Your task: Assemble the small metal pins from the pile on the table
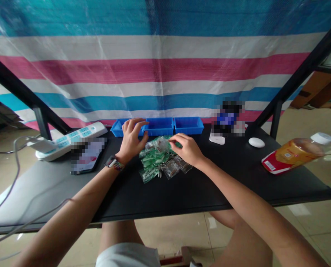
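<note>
A pile of small clear plastic bags (151,159), several with green printing, lies mid-table with small metal pins (160,171) among them. My left hand (132,139) is open, its fingers spread over the front of the left compartment of the blue bins (159,127), its thumb beside the pile. Over the pile's right side, my right hand (189,148) is closed in a pinch, thumb and forefinger together at the bags. Whatever the pinch holds is too small to make out. Two bags with brownish contents (172,169) lie under and beside my right hand.
To the left are a white power strip (73,139) with a plugged-in cable and a phone (90,155). On the right stand a blurred device (227,118), a white mouse-like object (256,142) and a tilted drink bottle (290,154). A striped sheet (159,70) hangs behind.
</note>
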{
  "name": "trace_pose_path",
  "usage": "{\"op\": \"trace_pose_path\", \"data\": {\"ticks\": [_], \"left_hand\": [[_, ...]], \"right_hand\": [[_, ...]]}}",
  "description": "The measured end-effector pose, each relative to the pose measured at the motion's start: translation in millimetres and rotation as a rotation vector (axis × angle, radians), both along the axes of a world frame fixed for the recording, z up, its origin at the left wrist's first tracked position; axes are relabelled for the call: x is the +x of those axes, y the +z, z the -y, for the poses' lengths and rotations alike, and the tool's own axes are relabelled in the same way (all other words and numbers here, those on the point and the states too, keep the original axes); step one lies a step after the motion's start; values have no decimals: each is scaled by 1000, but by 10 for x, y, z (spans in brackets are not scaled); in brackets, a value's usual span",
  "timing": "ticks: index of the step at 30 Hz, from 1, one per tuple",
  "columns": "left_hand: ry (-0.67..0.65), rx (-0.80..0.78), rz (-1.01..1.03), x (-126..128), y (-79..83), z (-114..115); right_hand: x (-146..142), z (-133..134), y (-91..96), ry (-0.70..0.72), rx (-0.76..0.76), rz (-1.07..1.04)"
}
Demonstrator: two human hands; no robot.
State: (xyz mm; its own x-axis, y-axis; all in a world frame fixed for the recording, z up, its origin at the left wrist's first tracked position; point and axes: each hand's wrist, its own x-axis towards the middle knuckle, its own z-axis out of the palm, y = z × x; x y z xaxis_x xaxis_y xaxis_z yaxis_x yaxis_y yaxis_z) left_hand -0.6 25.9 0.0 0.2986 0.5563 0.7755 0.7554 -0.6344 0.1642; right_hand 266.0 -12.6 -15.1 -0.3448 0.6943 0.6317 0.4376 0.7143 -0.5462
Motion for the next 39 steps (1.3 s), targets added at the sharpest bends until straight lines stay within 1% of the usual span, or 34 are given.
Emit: {"op": "trace_pose_path", "data": {"ticks": [3, 5, 7, 10, 12, 14, 16, 19, 21, 23, 26, 29, 33, 36, 39], "left_hand": [[-186, 73, -167, 100, 44, 102], [-293, 116, -254, 155, 52, 148], [-352, 145, -284, 193, 48, 176], [-348, 170, -234, 217, 43, 204], [-345, 173, -197, 223, 50, 221], [-369, 146, -172, 235, 61, 239], [-394, 81, -130, 257, 67, 254], [-393, -30, -18, 304, 51, 269], [-404, -85, 47, 335, 21, 273], [-412, -139, 88, 358, -14, 276], [-393, -199, 133, 376, -41, 291], [-395, -168, 117, 369, -5, 321], [-395, -21, -29, 321, 69, 324], [-394, 41, -144, 280, 77, 283], [-401, 64, -155, 266, 63, 263]], "right_hand": [[-47, -23, -11, 94, -331, -404], [-70, -31, -8, 189, -551, -595], [-82, -25, 5, 258, -691, -702], [-91, 5, 31, 307, -781, -735], [-95, 30, 43, 318, -808, -710], [-99, 54, 51, 299, -793, -669], [-104, 77, 56, 248, -726, -627], [-110, 95, 57, 184, -622, -602], [-113, 88, 48, 167, -591, -594], [-113, 67, 31, 168, -589, -577], [-107, 35, 16, 195, -624, -590], [-99, 28, 42, 213, -657, -648], [-86, 34, 98, 204, -714, -737], [-84, 29, 106, 196, -742, -778], [-95, 34, 93, 209, -745, -763]]}}
